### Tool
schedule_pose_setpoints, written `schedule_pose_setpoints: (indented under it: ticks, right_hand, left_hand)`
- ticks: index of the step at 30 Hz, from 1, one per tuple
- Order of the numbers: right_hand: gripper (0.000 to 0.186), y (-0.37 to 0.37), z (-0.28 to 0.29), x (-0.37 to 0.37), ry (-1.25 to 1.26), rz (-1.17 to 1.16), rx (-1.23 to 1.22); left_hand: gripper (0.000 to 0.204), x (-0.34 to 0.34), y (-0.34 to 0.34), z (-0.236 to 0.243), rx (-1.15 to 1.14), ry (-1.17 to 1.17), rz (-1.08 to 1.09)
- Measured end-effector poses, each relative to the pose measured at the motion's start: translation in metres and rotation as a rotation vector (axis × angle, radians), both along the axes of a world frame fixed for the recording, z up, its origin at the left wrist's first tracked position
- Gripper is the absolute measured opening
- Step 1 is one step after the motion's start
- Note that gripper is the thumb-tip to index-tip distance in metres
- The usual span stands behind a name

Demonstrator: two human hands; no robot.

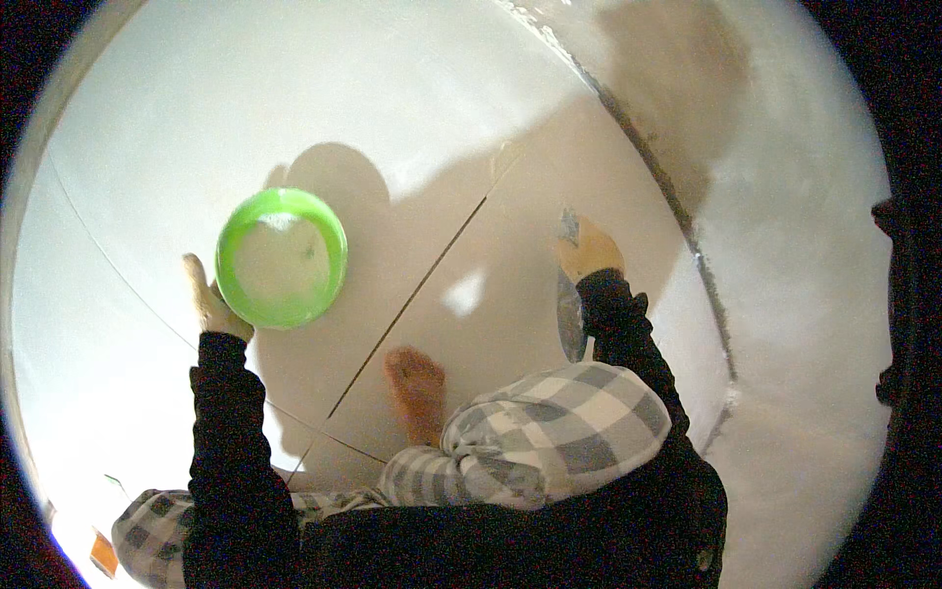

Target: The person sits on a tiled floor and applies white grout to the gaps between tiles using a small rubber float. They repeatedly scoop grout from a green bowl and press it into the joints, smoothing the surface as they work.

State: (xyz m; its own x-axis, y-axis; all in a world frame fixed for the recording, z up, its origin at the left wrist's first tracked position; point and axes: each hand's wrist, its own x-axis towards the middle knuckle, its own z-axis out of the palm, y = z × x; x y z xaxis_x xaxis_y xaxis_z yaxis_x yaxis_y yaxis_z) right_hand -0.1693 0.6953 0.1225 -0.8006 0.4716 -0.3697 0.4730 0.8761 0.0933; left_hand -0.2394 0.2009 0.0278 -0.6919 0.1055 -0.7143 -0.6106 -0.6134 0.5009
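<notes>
My left hand (pixel 217 306) is at the lower left side of a round, bright green bowl (pixel 334 221), gripping it with one digit stretched up beside the rim. Inside the bowl is a whitish material (pixel 282 263) with a small darker patch; whether it is liquid or paste I cannot tell. Over to the right, my right hand (pixel 592 251) is closed around the grey handle of a trowel-like tool. Its dark, rounded metal blade (pixel 571 319) points back toward my knee, partly covered by my sleeve.
Large pale floor tiles (pixel 392 167) meet at dark joints (pixel 407 299). A rough, dark seam (pixel 643 147) runs along the right, with a pale, stained wall (pixel 785 245) beyond. My bare foot (pixel 416 378) and checked trouser knee (pixel 564 422) are close in. Something orange (pixel 103 554) is at lower left.
</notes>
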Motion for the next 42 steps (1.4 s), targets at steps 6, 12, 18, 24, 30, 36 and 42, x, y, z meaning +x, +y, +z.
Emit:
schedule_pose_setpoints:
  ticks: [6,12,18,24,30,36,42]
  right_hand:
    - [0.055,0.021,-0.011,0.036,0.112,-0.301,-0.173]
    - [0.056,0.038,-0.026,0.053,0.207,-0.215,-0.248]
    - [0.052,0.038,-0.04,0.058,0.212,-0.057,-0.374]
    - [0.044,0.04,-0.02,0.02,0.083,-0.042,-0.344]
    - [0.047,0.061,0.002,-0.077,0.151,0.294,-0.236]
    - [0.043,0.05,0.011,-0.141,0.038,0.254,-0.209]
    - [0.049,0.002,-0.001,-0.147,-0.229,0.084,-0.118]
  left_hand:
    - [0.079,-0.029,0.044,0.051,-0.4,0.149,-0.409]
    - [0.067,-0.148,0.08,0.187,-0.771,0.562,-0.887]
    - [0.065,-0.208,0.112,0.312,-0.793,0.426,-0.868]
    - [0.055,-0.248,0.127,0.273,-0.47,0.368,-0.82]
    - [0.055,-0.282,0.145,0.157,-0.085,0.207,-0.743]
    - [0.059,-0.297,0.237,0.07,0.229,0.271,-0.762]
    - [0.053,-0.315,0.263,0.027,0.353,0.195,-0.863]
